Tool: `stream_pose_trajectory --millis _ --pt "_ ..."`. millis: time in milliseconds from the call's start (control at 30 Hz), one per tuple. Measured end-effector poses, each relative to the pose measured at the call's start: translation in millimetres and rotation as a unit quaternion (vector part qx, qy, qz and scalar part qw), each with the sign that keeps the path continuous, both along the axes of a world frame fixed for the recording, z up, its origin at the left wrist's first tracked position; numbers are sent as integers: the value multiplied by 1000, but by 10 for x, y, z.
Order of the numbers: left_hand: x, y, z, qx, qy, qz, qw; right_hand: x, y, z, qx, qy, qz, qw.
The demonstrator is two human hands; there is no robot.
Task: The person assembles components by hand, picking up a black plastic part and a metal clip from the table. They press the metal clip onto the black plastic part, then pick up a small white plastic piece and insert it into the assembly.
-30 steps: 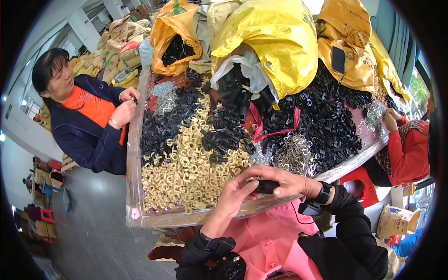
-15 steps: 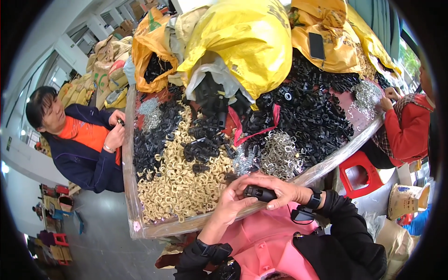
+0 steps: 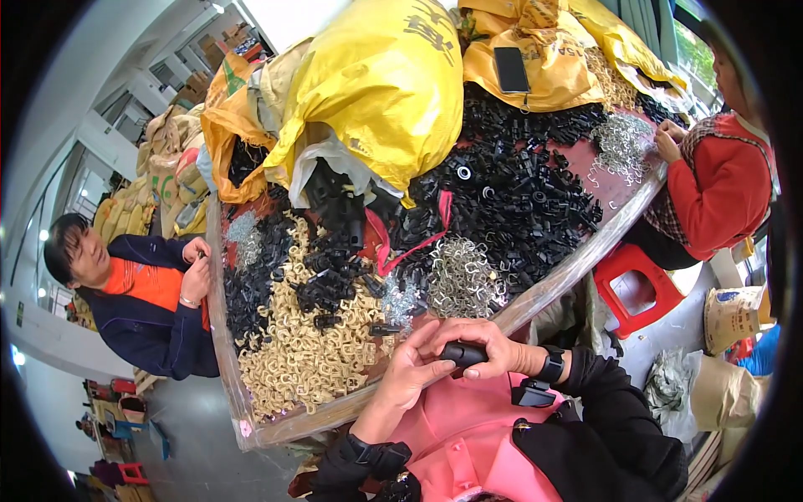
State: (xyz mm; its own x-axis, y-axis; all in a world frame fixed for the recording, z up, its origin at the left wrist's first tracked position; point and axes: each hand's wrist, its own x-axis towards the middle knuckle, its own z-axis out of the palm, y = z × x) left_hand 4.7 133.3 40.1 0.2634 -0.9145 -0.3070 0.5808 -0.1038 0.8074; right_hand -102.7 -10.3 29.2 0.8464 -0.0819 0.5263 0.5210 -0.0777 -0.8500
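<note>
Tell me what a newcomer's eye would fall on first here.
Probably the bulging yellow sack on the far side of the table, black parts at its mouth. Next, perhaps, the beige pieces heaped toward the near left corner, then the left hand and right hand at the near edge, holding a black piece.

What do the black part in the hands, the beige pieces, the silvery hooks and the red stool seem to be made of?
Black part: probably plastic, smooth and slightly glossy, judging by its soft highlights.
Beige pieces: likely plastic, rather matt; evenly coloured, without metallic gleam.
Silvery hooks: apparently metal wire, thin, bent and shiny.
Red stool: looks like moulded plastic, with rounded edges and uniform colour.
</note>
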Motion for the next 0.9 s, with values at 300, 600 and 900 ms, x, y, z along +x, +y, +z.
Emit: stream_pose_trajectory --millis 300,600,900 --pt "36 -86 -90 76 -205 -167 961 -486 -306 45 -63 129 42 989" --pt "484 89 -261 91 -710 40 697 -1714 -859 -1356 -365 411 -230 803" --pt "757 120 -443 129 -818 -3 560 -1547 -990 -1329 -328 464 -234 789"
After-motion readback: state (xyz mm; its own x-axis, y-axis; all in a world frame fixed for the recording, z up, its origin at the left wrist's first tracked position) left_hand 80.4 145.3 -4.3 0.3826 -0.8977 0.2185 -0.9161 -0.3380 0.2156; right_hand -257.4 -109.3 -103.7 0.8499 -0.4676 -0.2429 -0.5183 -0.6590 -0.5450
